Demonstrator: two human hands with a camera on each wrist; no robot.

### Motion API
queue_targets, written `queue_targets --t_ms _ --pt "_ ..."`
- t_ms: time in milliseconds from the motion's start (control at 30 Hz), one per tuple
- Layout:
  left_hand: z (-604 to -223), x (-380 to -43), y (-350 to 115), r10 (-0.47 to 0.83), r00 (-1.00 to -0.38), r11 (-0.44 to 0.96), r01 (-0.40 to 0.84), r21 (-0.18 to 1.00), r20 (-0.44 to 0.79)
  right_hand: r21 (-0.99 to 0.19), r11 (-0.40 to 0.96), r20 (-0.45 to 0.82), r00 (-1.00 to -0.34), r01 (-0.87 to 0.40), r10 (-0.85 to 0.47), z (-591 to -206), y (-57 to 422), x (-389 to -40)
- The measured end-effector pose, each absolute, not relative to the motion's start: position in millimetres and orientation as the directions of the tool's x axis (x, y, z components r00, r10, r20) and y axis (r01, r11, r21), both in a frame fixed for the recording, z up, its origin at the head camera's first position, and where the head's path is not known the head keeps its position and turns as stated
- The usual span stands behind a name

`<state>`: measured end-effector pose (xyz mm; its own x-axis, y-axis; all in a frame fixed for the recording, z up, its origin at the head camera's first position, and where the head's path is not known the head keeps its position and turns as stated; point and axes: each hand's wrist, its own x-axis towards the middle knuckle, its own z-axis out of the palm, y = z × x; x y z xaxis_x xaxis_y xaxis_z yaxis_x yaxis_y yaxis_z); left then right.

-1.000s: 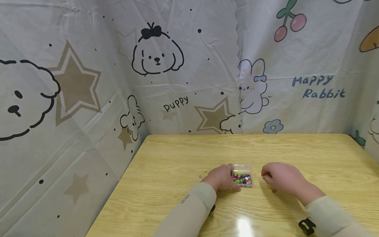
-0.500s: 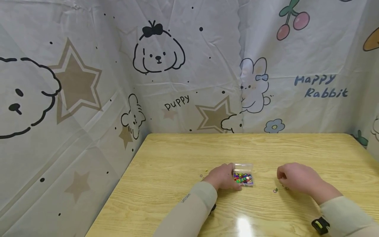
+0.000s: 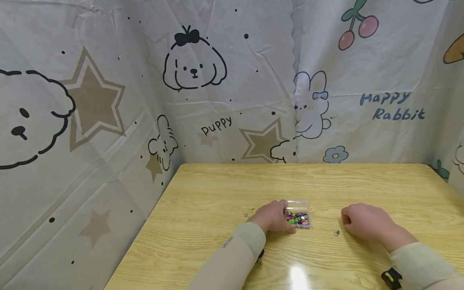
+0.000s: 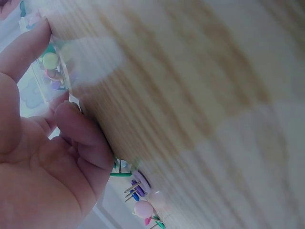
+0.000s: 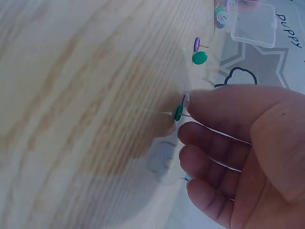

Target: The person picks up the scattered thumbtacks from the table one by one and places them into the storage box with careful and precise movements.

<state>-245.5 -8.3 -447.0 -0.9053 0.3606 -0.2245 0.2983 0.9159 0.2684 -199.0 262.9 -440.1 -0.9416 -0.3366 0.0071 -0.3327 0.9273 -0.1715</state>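
Observation:
In the head view my left hand holds a clear plastic box of colourful thumbtacks, its lid standing up at the back. The left wrist view shows the thumb and fingers around the box's edge. My right hand is lowered to the tabletop on the right. In the right wrist view its bent thumb and fingers stand around a green thumbtack, with a small gap visible between them. Another tack beside the thumb tip is partly hidden. A purple thumbtack and another green thumbtack lie nearby.
Several loose tacks, a pink one among them, lie on the table beside the left hand. The wooden tabletop meets a printed cloth at the back and left.
My right hand has moved right, away from the box, then slightly lower over the tacks, covering those seen beneath it half a second ago. The left hand stays on the box.

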Motion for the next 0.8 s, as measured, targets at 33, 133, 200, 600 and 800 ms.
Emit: queue_targets --t_ms 33,133,200,600,800 --pt "-447 -246 -8 0.362 -0.905 0.915 0.299 0.269 -0.223 -0.170 0.927 0.012 -0.941 -0.335 -0.338 -441 263 -200" --pt "-447 -245 -9 0.369 -0.902 0.910 0.303 0.283 -0.223 -0.166 0.927 0.020 -0.941 -0.336 -0.337 -444 264 -201" --pt "-447 -245 -9 0.373 -0.901 0.907 0.303 0.293 -0.222 -0.160 0.928 0.025 -0.941 -0.336 -0.337 -446 264 -202" --pt "-447 -245 -8 0.362 -0.907 0.913 0.299 0.277 -0.215 -0.144 0.922 0.072 -0.933 -0.360 -0.353 -440 248 -204" --pt "-450 -246 -8 0.360 -0.908 0.918 0.303 0.256 -0.214 -0.153 0.916 0.087 -0.928 -0.372 -0.362 -436 234 -206"
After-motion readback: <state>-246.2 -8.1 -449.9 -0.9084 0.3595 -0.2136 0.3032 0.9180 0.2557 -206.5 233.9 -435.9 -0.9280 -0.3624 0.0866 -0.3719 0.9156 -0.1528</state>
